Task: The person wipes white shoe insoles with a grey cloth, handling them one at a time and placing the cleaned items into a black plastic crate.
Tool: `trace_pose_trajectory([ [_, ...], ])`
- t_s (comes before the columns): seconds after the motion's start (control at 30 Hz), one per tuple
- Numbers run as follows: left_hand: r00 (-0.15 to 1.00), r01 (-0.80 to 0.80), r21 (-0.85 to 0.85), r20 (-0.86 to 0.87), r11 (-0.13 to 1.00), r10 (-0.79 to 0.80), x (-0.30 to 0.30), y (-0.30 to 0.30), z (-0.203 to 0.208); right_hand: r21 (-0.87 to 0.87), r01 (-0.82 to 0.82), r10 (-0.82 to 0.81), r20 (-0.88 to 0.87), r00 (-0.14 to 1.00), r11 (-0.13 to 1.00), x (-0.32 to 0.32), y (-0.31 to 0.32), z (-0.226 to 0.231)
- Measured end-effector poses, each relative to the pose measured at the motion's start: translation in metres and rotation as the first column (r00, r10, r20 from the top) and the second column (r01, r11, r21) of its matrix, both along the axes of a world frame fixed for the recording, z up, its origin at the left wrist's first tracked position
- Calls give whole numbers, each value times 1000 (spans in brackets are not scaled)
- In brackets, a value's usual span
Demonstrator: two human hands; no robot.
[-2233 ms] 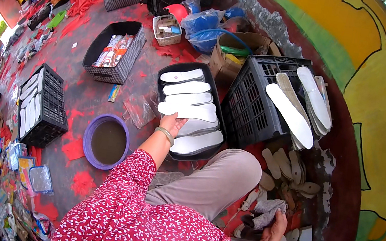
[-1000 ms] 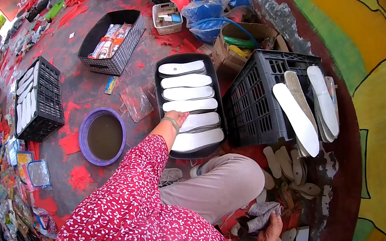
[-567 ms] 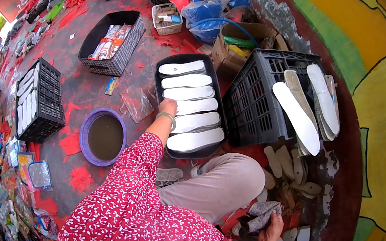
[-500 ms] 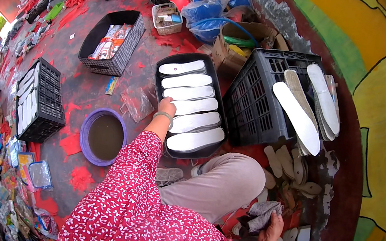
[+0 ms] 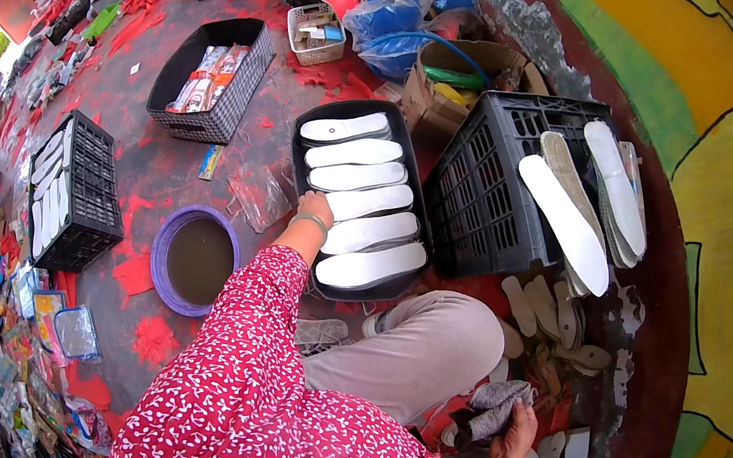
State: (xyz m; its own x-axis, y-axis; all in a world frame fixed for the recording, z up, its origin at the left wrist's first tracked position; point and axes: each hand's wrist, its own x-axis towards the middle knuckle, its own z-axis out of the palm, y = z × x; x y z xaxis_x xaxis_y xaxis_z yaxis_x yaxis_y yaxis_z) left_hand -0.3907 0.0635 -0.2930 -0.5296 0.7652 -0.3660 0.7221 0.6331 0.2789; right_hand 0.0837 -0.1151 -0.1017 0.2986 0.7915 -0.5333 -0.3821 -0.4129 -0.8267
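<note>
the nearer left hand [image 5: 314, 207], its closure impossible to tell, meets the left end of a white insole [image 5: 373, 202] running rightward, while the right hand [image 5: 519, 435] clutches a grey cloth [image 5: 495, 407].

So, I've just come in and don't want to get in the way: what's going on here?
A seated person has the left grip at the left end of a white insole, fourth from the far end of a row in a black bin; whether it is pinched cannot be seen. The right grip holds a bunched grey cloth. More insoles lie atop a black crate to the right, and a purple basin of murky liquid stands left.
</note>
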Motion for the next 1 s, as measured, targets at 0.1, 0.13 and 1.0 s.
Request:
trace_pose_trajectory([
  [0.1, 993, 76, 195, -103, 978, -57, 5, -5, 1, -1, 2, -2, -2, 1000, 1000, -1, -1, 1],
  [0.13, 988, 149, 206, -81, 967, -135, 7, -5, 6, -2, 5, -5, 0, 1000, 1000, -1, -1, 2],
  [1.0, 914, 385, 65, -168, 921, -370, 7, 3, -16, -18, -4, 4, 4, 1000, 1000, -2, 2, -1],
])
